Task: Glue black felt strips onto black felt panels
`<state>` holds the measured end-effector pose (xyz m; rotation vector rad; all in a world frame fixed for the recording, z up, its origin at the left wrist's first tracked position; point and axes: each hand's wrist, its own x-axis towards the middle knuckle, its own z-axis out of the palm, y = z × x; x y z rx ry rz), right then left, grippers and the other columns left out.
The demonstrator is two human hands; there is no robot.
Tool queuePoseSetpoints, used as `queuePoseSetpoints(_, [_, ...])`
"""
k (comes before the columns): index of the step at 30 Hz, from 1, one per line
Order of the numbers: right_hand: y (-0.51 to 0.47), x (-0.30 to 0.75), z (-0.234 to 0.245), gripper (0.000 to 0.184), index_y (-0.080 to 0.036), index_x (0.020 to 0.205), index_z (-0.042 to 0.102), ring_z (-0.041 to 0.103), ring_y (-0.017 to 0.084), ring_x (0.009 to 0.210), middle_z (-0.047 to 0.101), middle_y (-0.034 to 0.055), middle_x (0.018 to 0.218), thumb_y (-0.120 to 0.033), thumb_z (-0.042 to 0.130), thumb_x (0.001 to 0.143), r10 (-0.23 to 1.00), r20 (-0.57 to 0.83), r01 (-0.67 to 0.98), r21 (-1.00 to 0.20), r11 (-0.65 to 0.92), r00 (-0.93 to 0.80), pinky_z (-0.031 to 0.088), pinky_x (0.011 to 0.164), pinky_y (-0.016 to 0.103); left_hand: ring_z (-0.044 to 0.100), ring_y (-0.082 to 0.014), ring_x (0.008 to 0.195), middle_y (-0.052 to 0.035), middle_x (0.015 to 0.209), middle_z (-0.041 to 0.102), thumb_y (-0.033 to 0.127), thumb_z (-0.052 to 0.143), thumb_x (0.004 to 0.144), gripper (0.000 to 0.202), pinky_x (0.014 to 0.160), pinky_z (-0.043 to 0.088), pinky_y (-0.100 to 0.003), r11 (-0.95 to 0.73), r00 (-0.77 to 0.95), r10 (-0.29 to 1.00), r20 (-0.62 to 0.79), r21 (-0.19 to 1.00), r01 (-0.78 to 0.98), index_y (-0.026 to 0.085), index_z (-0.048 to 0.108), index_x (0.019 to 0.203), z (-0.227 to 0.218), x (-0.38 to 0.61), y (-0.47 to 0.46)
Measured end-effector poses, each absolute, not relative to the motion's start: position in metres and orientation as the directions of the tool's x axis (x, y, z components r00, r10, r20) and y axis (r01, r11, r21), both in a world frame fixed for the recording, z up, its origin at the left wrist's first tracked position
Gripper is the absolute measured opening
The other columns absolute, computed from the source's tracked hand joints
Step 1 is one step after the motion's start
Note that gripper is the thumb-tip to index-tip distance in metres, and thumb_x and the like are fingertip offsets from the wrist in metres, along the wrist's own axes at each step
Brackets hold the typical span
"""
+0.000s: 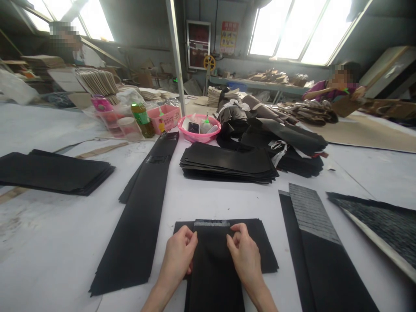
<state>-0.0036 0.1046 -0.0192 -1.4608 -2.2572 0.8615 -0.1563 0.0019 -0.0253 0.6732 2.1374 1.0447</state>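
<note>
A long black sheet (214, 268) lies before me across a wider stack of black sheets (260, 247). Along its far end runs a pale grey strip (211, 223). My left hand (180, 251) pinches the sheet's left edge close to that strip. On the opposite edge my right hand (243, 251) is closed too, thumb and fingers gripping the sheet near its far right corner. The sheet bulges slightly between the hands. The fingers' undersides are partly hidden.
Black strips (139, 221) lie to the left, and strips with greyish ends (312, 216) to the right. Farther back are a black stack (227, 162), a pink basin (199, 135), a green-labelled bottle (142, 119) and a black heap (282, 138). Two people sit beyond the table (48, 242).
</note>
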Motion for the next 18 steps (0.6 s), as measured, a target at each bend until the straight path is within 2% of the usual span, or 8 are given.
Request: queuePoseSetpoints(18, [0.1063, -0.005, -0.0148, 0.01, -0.026, 0.095, 0.044, 0.057, 0.016, 0.06, 0.052, -0.0084, 0.06, -0.029, 0.045, 0.086, 0.885, -0.154, 0.757, -0.593, 0.273, -0.44, 0.029, 0.056, 0.024, 0.048, -0.0124, 0.024, 0.009, 0.036, 0.046, 0.034, 0.042, 0.089, 0.025, 0.021, 0.023, -0.014, 0.578, -0.647, 0.654, -0.392, 0.811, 0.093, 0.022, 0.04, 0.068, -0.0216, -0.157, 0.0061])
